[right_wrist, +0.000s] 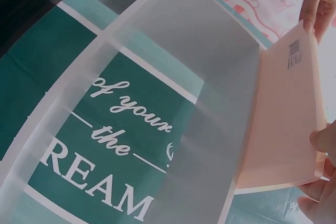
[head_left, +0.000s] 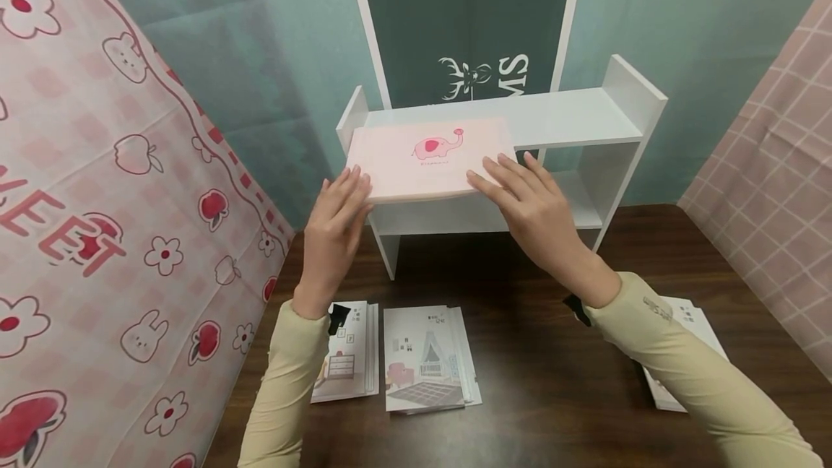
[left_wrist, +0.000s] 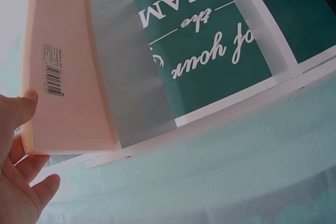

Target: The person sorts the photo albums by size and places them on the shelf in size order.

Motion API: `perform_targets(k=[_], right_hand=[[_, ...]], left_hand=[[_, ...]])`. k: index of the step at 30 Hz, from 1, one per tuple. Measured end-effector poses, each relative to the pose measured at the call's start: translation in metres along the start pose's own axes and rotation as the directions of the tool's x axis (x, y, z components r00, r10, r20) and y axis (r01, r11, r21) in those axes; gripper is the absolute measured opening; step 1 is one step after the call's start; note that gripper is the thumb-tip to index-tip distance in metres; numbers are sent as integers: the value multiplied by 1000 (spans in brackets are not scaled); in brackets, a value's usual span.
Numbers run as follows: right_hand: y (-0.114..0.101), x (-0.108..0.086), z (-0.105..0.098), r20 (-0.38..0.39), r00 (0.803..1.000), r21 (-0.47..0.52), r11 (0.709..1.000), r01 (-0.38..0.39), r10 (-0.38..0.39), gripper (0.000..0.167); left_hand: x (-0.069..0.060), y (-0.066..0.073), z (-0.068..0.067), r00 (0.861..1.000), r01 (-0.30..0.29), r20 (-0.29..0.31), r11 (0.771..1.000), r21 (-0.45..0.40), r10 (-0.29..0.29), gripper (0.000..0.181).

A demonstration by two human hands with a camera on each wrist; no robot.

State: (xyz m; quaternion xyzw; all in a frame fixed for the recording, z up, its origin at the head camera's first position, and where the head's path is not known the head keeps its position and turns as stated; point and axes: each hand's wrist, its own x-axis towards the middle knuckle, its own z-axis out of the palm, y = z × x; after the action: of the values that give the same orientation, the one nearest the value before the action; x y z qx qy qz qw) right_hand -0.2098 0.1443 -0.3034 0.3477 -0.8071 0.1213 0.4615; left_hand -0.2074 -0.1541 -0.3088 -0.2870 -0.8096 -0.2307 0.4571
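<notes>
A pink notebook [head_left: 432, 154] with an elephant drawing lies partly over the top board of a white desktop shelf [head_left: 572, 118], its near edge jutting out past the board. At the notebook's near left corner my left hand [head_left: 334, 226] pinches it, fingers on top and thumb beneath. My right hand [head_left: 536, 208] grips the near right corner the same way. A barcode shows on the notebook's underside [left_wrist: 68, 93] in the left wrist view. In the right wrist view, the notebook [right_wrist: 283, 108] meets the shelf board along its far edge.
Two stacks of white illustrated notebooks, one on the left [head_left: 351, 360] and one in the middle [head_left: 425, 360], lie on the dark wooden table [head_left: 533, 396]. Another stack [head_left: 698, 331] is partly under the right forearm. Patterned cloths [head_left: 162, 193] hang at both sides, green cloth behind.
</notes>
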Motion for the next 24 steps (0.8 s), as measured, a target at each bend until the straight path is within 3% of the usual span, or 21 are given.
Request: perform_targets(k=[13, 24], right_hand=[[6, 1, 6, -26, 999, -29, 999, 23, -23, 57], [6, -1, 11, -46, 999, -41, 999, -6, 4, 58]], left_hand=[[2, -2, 5, 1000, 11, -23, 1000, 27, -10, 39], [2, -2, 6, 999, 31, 5, 999, 28, -31, 41]])
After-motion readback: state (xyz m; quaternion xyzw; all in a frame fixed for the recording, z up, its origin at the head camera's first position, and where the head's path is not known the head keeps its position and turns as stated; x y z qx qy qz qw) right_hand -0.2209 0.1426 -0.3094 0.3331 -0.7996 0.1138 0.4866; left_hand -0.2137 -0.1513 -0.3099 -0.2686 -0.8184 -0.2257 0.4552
